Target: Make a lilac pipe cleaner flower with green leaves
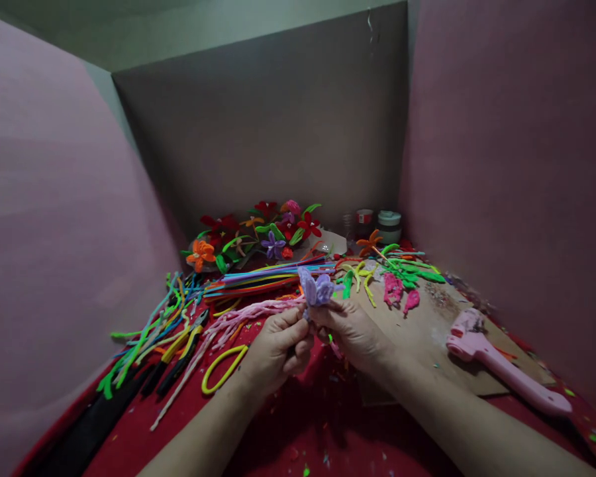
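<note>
A lavender pipe-cleaner flower (316, 287) with upright looped petals is held up at the middle of the view. My left hand (284, 339) pinches it low, around its base, with the fingers curled in. From the other side my right hand (350, 331) grips the flower just under the petals, thumb and fingers closed. Both hands meet at the base, so the lowest part of the flower is hidden. Behind my left hand lies a bundle of pale pink pipe cleaners (258, 309).
Pliers (179, 348) and yellow-handled scissors (224, 370) lie on the left. Finished flowers (273, 245) and straight pipe cleaners (268, 275) lie farther back. On the right, a cardboard sheet (412, 331) bears a pink glue gun (506, 368) and green leaves (410, 271). Partitions enclose the red-covered table.
</note>
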The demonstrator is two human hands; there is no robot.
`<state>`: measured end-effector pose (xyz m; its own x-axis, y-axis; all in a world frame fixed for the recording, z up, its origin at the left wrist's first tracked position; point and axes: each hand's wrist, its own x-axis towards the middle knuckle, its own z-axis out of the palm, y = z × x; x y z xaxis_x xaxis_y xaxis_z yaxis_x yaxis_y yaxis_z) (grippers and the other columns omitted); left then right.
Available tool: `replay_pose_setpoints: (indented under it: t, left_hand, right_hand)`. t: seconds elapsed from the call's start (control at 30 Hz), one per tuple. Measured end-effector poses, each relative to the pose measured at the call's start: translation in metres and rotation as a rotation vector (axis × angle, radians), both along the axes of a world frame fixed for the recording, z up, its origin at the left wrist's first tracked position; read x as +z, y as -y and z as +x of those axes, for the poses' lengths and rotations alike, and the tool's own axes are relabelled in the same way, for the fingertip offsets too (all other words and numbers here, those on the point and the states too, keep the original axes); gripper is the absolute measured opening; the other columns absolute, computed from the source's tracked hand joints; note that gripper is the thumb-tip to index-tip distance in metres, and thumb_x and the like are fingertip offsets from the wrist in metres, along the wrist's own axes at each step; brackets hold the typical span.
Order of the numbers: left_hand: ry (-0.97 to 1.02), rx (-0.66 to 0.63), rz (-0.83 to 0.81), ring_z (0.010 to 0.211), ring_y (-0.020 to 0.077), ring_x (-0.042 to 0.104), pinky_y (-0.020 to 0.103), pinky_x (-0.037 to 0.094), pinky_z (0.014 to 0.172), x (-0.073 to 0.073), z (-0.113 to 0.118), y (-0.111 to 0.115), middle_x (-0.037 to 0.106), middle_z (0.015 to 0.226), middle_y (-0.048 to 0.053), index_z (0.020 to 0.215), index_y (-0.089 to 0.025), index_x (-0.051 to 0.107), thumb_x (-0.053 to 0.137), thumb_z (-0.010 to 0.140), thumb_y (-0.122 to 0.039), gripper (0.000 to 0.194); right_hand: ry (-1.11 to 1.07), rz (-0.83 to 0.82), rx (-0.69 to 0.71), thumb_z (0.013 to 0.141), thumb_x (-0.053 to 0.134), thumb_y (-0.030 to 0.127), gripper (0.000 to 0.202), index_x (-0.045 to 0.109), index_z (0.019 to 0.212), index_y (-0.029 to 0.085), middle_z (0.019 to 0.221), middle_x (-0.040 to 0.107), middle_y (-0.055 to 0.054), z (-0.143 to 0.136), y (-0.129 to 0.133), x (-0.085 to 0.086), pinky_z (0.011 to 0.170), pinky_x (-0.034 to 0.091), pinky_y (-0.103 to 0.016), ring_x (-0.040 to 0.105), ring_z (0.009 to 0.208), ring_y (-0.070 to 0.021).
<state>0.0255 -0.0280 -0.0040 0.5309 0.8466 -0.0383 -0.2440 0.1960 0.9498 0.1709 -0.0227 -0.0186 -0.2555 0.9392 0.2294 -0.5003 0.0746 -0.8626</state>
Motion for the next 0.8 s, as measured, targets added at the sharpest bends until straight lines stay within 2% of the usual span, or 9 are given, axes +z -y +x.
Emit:
replay_pose_setpoints:
  t: [0.13, 0.2, 0.23, 0.3, 0.4, 0.47, 0.53, 0.67, 0.8]
  left_hand:
    - [0.033, -0.124, -0.094, 0.028, -0.0001, 0.014, 0.014, 0.019, 0.03, -0.001, -0.005, -0.004, 0.037, 0.044, -0.01, 0.07, -0.017, 0.045, 0.063, 0.076, -0.041, 0.03]
    - [-0.006, -0.09, -0.084, 0.028, 0.0003, 0.016, 0.014, 0.019, 0.03, -0.002, -0.002, -0.004, 0.039, 0.045, -0.009, 0.071, -0.017, 0.045, 0.063, 0.075, -0.042, 0.031]
    - [-0.053, -0.032, -0.042, 0.029, 0.001, 0.019, 0.015, 0.02, 0.031, -0.002, 0.001, -0.003, 0.04, 0.047, -0.009, 0.072, -0.018, 0.046, 0.062, 0.076, -0.043, 0.03]
    - [-0.209, 0.153, 0.122, 0.033, 0.0035, 0.029, 0.016, 0.023, 0.034, -0.005, 0.007, 0.001, 0.044, 0.051, -0.007, 0.078, -0.017, 0.05, 0.06, 0.077, -0.041, 0.026]
    - [-0.526, 0.418, 0.491, 0.046, 0.0083, 0.042, 0.02, 0.034, 0.047, -0.009, 0.013, 0.006, 0.049, 0.059, -0.004, 0.082, -0.019, 0.055, 0.058, 0.078, -0.033, 0.016]
    - [-0.69, 0.507, 0.7, 0.053, 0.0107, 0.045, 0.022, 0.036, 0.055, -0.012, 0.012, 0.007, 0.051, 0.063, -0.002, 0.079, -0.02, 0.056, 0.055, 0.079, -0.028, 0.008]
    - [-0.772, 0.525, 0.811, 0.056, 0.0122, 0.046, 0.024, 0.036, 0.06, -0.014, 0.01, 0.006, 0.053, 0.064, 0.0, 0.075, -0.02, 0.056, 0.051, 0.081, -0.024, 0.009]
    - [-0.753, 0.478, 0.785, 0.053, 0.0115, 0.04, 0.024, 0.033, 0.057, -0.014, 0.006, 0.004, 0.049, 0.06, -0.001, 0.078, -0.02, 0.057, 0.048, 0.084, -0.026, 0.013]
    - [-0.578, 0.412, 0.58, 0.05, 0.0087, 0.032, 0.021, 0.028, 0.049, -0.012, 0.007, 0.005, 0.04, 0.057, -0.004, 0.078, -0.018, 0.055, 0.046, 0.087, -0.032, 0.019]
  right_hand:
    - [-0.001, 0.024, 0.003, 0.068, 0.072, 0.032, 0.017, 0.065, 0.069, 0.017, 0.064, 0.054, 0.002, -0.002, 0.001, -0.003, 0.053, 0.03, -0.023, 0.039, 0.056, -0.0096]
    - [-0.059, -0.025, -0.047, 0.067, 0.073, 0.032, 0.018, 0.064, 0.071, 0.017, 0.062, 0.052, 0.003, -0.005, 0.001, -0.005, 0.051, 0.029, -0.023, 0.037, 0.053, -0.0087]
    - [-0.091, -0.068, -0.075, 0.065, 0.074, 0.032, 0.019, 0.065, 0.072, 0.017, 0.06, 0.051, 0.004, -0.007, 0.001, -0.005, 0.049, 0.028, -0.023, 0.034, 0.05, -0.0079]
    - [-0.152, -0.145, -0.115, 0.063, 0.076, 0.033, 0.023, 0.066, 0.076, 0.017, 0.056, 0.049, 0.005, -0.01, 0.002, -0.006, 0.047, 0.027, -0.023, 0.03, 0.046, -0.0071]
    - [-0.214, -0.173, -0.129, 0.061, 0.077, 0.036, 0.028, 0.068, 0.08, 0.018, 0.058, 0.054, 0.003, -0.013, 0.004, -0.005, 0.05, 0.033, -0.024, 0.039, 0.049, -0.0097]
    - [-0.205, -0.145, -0.148, 0.062, 0.076, 0.037, 0.028, 0.069, 0.082, 0.018, 0.063, 0.059, 0.001, -0.015, 0.005, -0.005, 0.056, 0.037, -0.026, 0.046, 0.056, -0.0125]
    - [-0.17, -0.103, -0.187, 0.065, 0.075, 0.036, 0.026, 0.07, 0.084, 0.02, 0.07, 0.062, 0.001, -0.015, 0.005, -0.007, 0.064, 0.04, -0.028, 0.05, 0.063, -0.0137]
    - [-0.115, -0.016, -0.22, 0.069, 0.072, 0.035, 0.018, 0.072, 0.081, 0.022, 0.082, 0.064, -0.001, -0.015, 0.004, -0.012, 0.079, 0.041, -0.031, 0.053, 0.082, -0.0169]
    - [0.041, 0.065, -0.25, 0.07, 0.07, 0.038, 0.017, 0.074, 0.077, 0.023, 0.085, 0.063, -0.003, -0.011, 0.001, -0.011, 0.085, 0.04, -0.034, 0.052, 0.09, -0.0191]
